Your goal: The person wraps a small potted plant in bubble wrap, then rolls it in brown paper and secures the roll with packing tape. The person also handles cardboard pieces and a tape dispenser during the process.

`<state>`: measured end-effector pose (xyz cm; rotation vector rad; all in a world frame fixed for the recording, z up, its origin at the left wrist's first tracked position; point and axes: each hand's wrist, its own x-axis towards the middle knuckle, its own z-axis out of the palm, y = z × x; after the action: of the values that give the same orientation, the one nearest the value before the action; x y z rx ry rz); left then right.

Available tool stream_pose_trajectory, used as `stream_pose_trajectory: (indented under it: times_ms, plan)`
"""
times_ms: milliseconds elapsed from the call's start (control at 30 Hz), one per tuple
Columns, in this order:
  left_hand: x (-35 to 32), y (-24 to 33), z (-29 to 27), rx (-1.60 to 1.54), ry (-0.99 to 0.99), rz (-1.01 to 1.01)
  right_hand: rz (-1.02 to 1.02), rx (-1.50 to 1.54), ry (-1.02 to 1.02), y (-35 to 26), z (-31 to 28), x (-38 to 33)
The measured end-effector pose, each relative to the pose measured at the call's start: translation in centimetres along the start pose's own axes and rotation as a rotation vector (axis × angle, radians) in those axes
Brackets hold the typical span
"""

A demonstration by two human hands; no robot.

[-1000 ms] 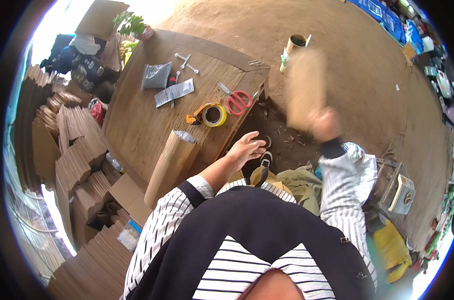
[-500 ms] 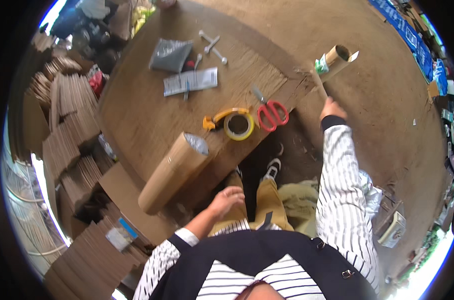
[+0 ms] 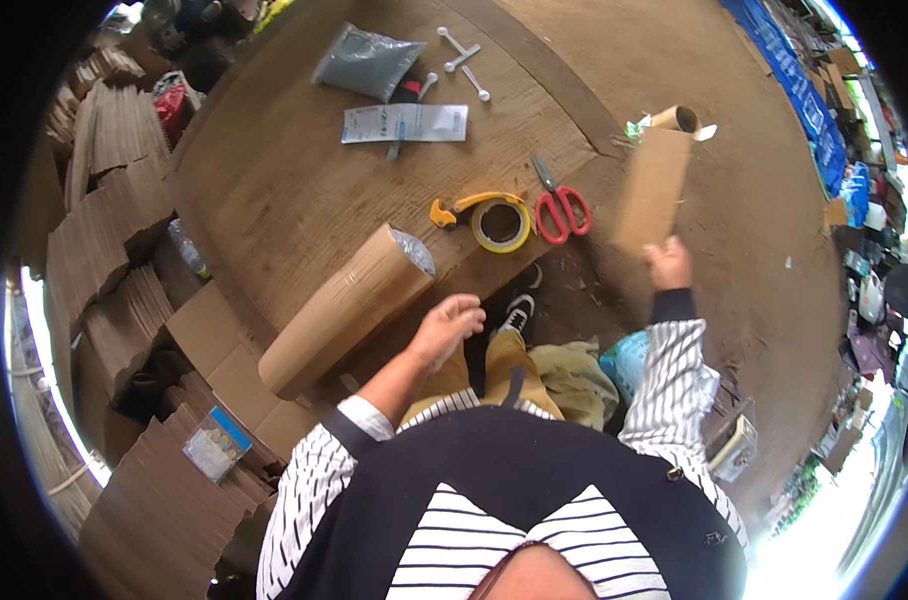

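Note:
My right hand [image 3: 669, 265] grips the near end of a flat brown cardboard piece [image 3: 656, 185], slightly blurred, to the right of the table. Over my lap, my left hand [image 3: 449, 332] has loosely curled fingers with nothing in them. Nearest to it, a thick brown-wrapped roll [image 3: 339, 318] lies slanted along the table's near edge, its silvery filling showing at one end. Yellow tape on an orange dispenser [image 3: 499, 222] lies farther back, beside red-handled scissors [image 3: 562, 212] with partly spread handles.
On the wooden table [image 3: 284, 170] lie a grey-filled plastic bag [image 3: 367, 62], a printed white packet [image 3: 404, 123] and several white plastic pieces [image 3: 461, 58]. A cardboard tube [image 3: 678, 119] is beyond the cardboard piece. Stacked flattened cardboard [image 3: 124, 215] flanks the left side.
My right hand has come back toward me with the cardboard piece, which now shows its broad face instead of its edge. My left hand stays over my lap. The whole view has shifted.

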<state>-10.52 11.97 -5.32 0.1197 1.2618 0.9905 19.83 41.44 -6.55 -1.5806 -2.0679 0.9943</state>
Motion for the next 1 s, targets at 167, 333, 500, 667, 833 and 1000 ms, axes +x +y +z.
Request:
stream_pose_trajectory:
  times_ms: [167, 333, 500, 667, 833, 1000]
  plan:
    - [-0.5, 4.3, -0.6, -0.37, -0.138, 0.167, 0.534, 0.978, -0.779, -14.3, 5.3, -8.3]
    - [-2.1, 7.4, -1.7, -0.432, -0.16, 0.149, 0.502, 0.864, -1.036, -17.6, 8.8, -9.6]
    - [-2.6, 7.6, -4.7, -0.033, -0.178, 0.221, -0.319, 0.379, -0.464, -21.6, 10.1, -10.1]
    - [-4.0, 9.8, -7.1, -0.544, -0.39, -0.007, -0.886, -0.132, -0.013, -24.2, 8.8, -9.0]
    - [-3.3, 9.9, -5.0, -0.255, -0.194, 0.046, -0.955, -0.115, 0.033, -22.0, 10.8, -5.4]
    - [-2.7, 10.4, -0.6, -0.241, 0.089, 0.173, 0.338, 0.889, -0.453, -19.9, 11.9, -3.3]
